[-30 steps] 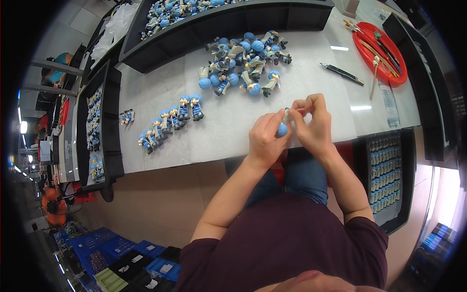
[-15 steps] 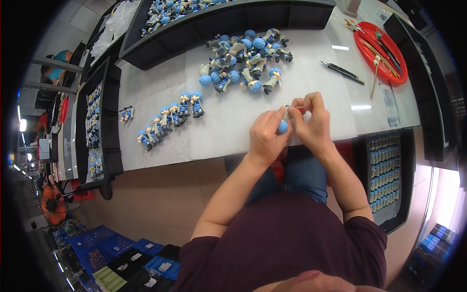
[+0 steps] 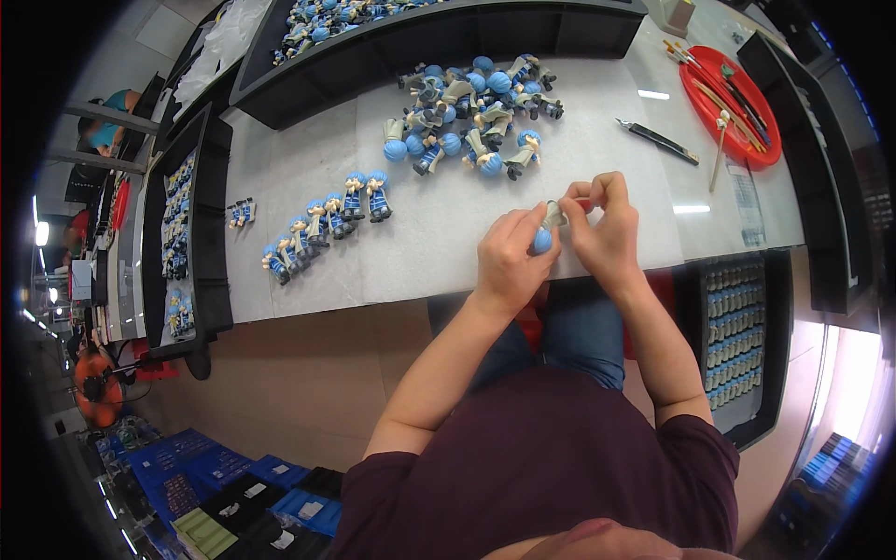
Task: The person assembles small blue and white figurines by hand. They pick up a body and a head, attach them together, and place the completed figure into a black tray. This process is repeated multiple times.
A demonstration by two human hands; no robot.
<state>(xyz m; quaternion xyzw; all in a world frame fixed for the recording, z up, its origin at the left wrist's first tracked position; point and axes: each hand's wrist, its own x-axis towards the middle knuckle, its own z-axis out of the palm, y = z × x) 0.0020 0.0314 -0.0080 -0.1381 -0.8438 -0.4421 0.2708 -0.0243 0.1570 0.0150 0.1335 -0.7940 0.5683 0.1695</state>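
Note:
Near the front edge of the table, my left hand is closed around a small figurine. Its round blue hair points toward me and its pale grey-white body sticks out past my fingertips. My right hand sits just beside it, thumb and fingers pinched together. A bit of red shows between those fingers, too small to make out. To the left of my hands, several blue-haired figurines stand in a slanting row. Farther off lies a loose pile of similar figurines.
A black tray full of figurines stands at the back, another black tray at the left. Right of the pile lies a craft knife. A red dish holds brushes. A tray of figurines in rows is low at the right.
My right hand has shifted slightly away from the figurine, so more of its pale body shows between my hands. The left hand keeps its hold.

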